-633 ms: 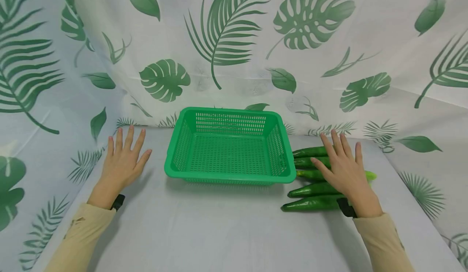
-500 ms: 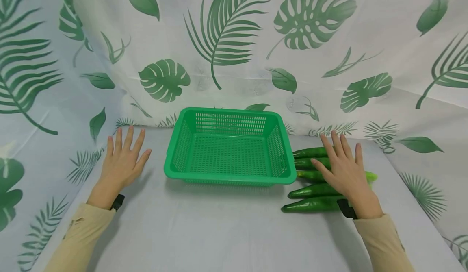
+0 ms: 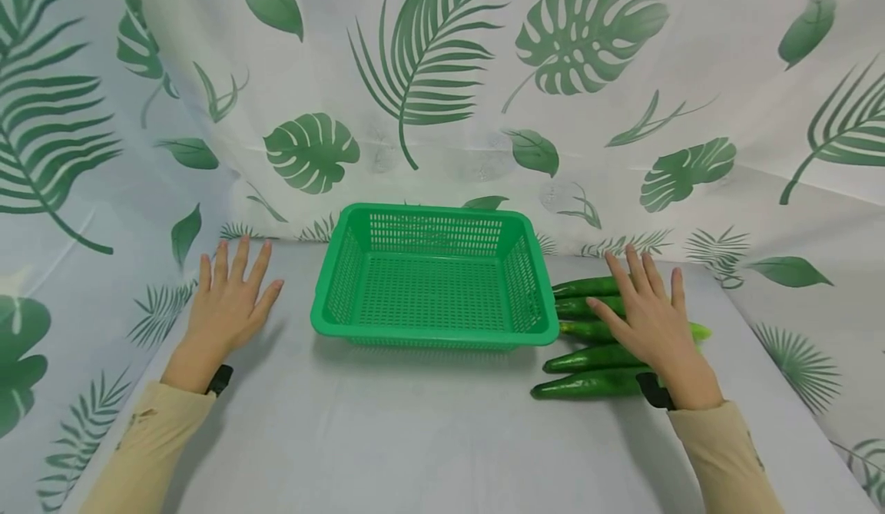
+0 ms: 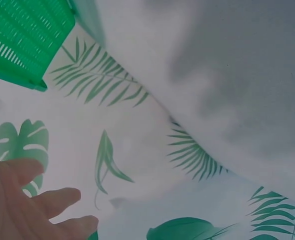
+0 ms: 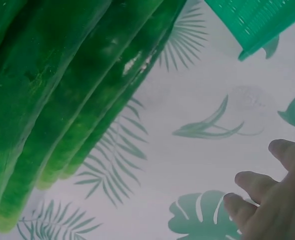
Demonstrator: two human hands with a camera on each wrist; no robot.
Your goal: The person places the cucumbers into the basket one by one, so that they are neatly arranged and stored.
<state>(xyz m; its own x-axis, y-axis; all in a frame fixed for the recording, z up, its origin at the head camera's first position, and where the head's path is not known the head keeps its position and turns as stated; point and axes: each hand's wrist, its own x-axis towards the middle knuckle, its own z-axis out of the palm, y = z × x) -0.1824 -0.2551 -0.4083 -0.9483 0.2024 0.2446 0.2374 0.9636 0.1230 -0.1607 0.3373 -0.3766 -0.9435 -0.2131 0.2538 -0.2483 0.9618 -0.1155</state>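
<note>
A green plastic basket (image 3: 432,291) with slotted walls stands in the middle of the table, nothing inside it. To its right lie several long, glossy green cucumbers (image 3: 588,383), side by side. My right hand (image 3: 650,322) is held over them with fingers spread, hiding part of them; it grips nothing. In the right wrist view the cucumbers (image 5: 52,100) fill the left side, and the fingers (image 5: 255,186) are apart from them. Left of the basket, my left hand (image 3: 224,306) is spread, palm down and holding nothing. Its fingers (image 4: 57,201) show in the left wrist view.
A pale cloth covers the table (image 3: 415,437). Behind it and at both sides hangs a white curtain (image 3: 442,168) printed with green leaves. A dark strap device (image 3: 221,379) sits on the left wrist, another dark device (image 3: 653,389) on the right.
My left hand has shifted very slightly to the left. The right hand, the basket and the cucumbers stay where they were.
</note>
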